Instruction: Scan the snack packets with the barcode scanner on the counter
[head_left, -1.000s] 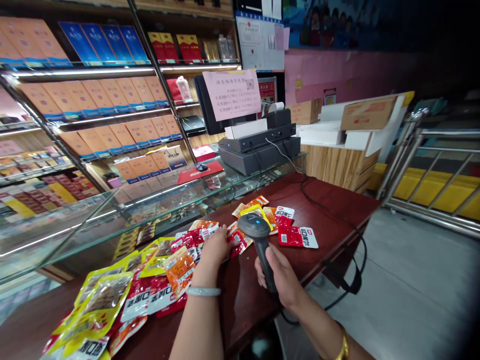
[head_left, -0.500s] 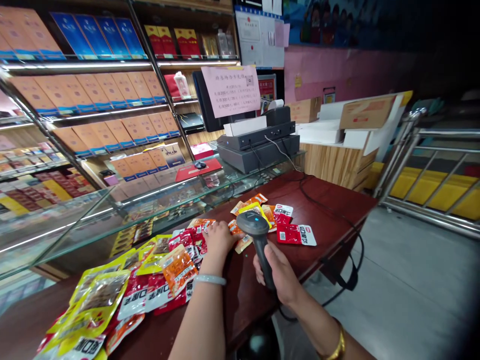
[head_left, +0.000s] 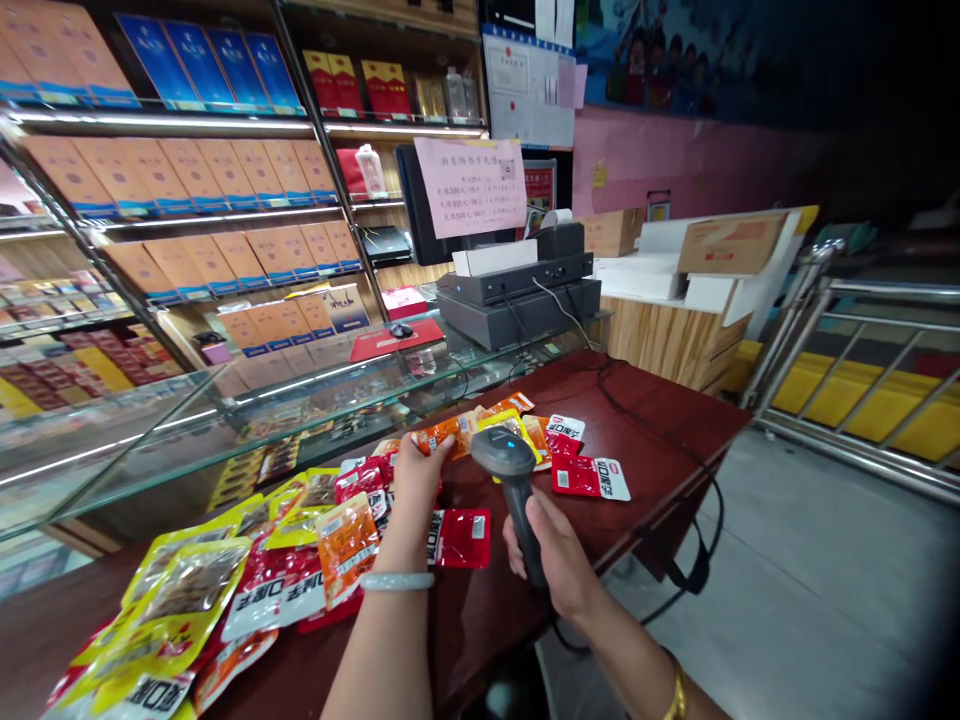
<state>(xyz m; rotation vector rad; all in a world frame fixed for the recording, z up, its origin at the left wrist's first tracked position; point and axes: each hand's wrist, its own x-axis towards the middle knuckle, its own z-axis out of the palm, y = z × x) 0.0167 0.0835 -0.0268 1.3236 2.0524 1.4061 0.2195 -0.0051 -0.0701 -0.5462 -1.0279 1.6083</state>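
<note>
My right hand [head_left: 559, 545] is wrapped round the handle of a dark grey barcode scanner [head_left: 504, 452], held upright above the dark red table. My left hand [head_left: 420, 468], with a pale bangle on its wrist, pinches an orange snack packet [head_left: 435, 436] at the back of the table; its fingertips are partly hidden. Just right of the left forearm lies a red-and-white snack packet [head_left: 463, 538]. A heap of yellow packets [head_left: 187, 590], red ones and an orange packet [head_left: 346, 545] spreads to the left. Beyond the scanner sit several more packets, one red and white [head_left: 590, 477].
A glass display counter [head_left: 315, 400] runs behind the table [head_left: 660, 430]. On it stand a cash drawer [head_left: 517, 315] and a monitor with a pink notice [head_left: 471, 188]. A black cable [head_left: 652, 425] crosses the table. Metal railings [head_left: 862, 340] stand at right.
My left hand has shifted slightly left and now pinches an orange packet. A red-and-white packet now shows beside the left forearm. The scanner stays nearly in place in my right hand.
</note>
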